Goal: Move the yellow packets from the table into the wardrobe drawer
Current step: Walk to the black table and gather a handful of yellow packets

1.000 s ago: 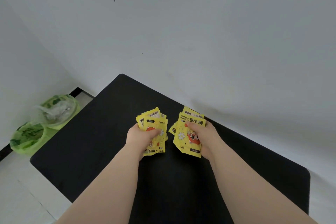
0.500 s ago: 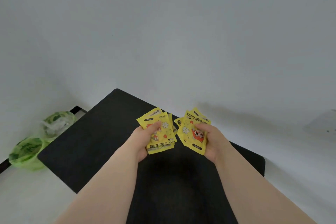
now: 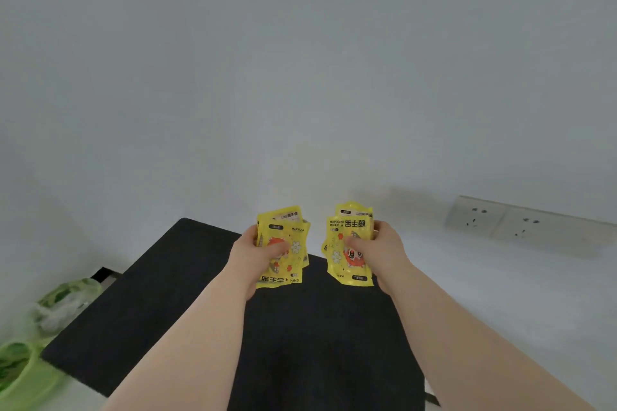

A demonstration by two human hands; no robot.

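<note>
My left hand [image 3: 257, 253] grips a fanned stack of yellow packets [image 3: 289, 264] with a red cartoon figure and flowers printed on them. My right hand [image 3: 380, 250] grips a second stack of yellow packets [image 3: 349, 233]. Both stacks are held upright in the air above the far part of the black table [image 3: 160, 294], a short gap between them. No packets lie on the visible tabletop. The wardrobe drawer is not in view.
A plain white wall fills the upper view, with wall sockets [image 3: 500, 220] at the right. Green plastic bags [image 3: 63, 304] lie on the floor left of the table.
Both hands have lifted their packet stacks up off the table and away from me. The view has tilted up and swung right, bringing the sockets into sight.
</note>
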